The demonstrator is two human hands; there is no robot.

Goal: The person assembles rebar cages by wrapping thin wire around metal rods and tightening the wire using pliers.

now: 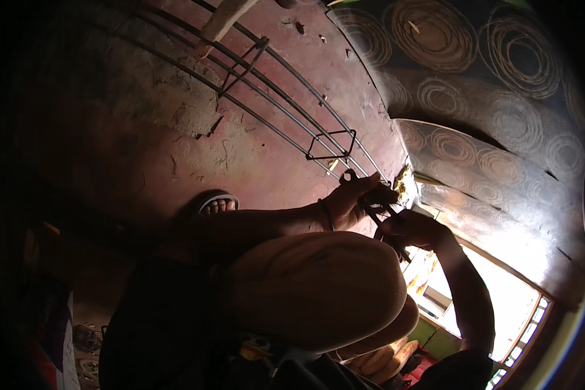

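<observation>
A long cage of thin steel rebar [276, 130] lies on the floor, its bars tied through square wire stirrups [331, 144]. At its near right end my left hand [352, 203], a dark band on the wrist, is closed around something in deep shadow. Close beside it, my right hand [413, 231] grips a dark two-handled tool [374, 217] that looks like pincers. Both hands almost meet just beyond my raised knee [318, 279]. Shadow hides the tool's jaws and what the left fingers hold.
A pale wooden piece [224, 23] lies across the far bars. The reddish floor [260, 153] has a broken, rough patch [182, 97]. A sandalled foot [218, 205] rests at left. Dark sheeting with circle patterns [458, 97] stands at right, above a bright opening [487, 292].
</observation>
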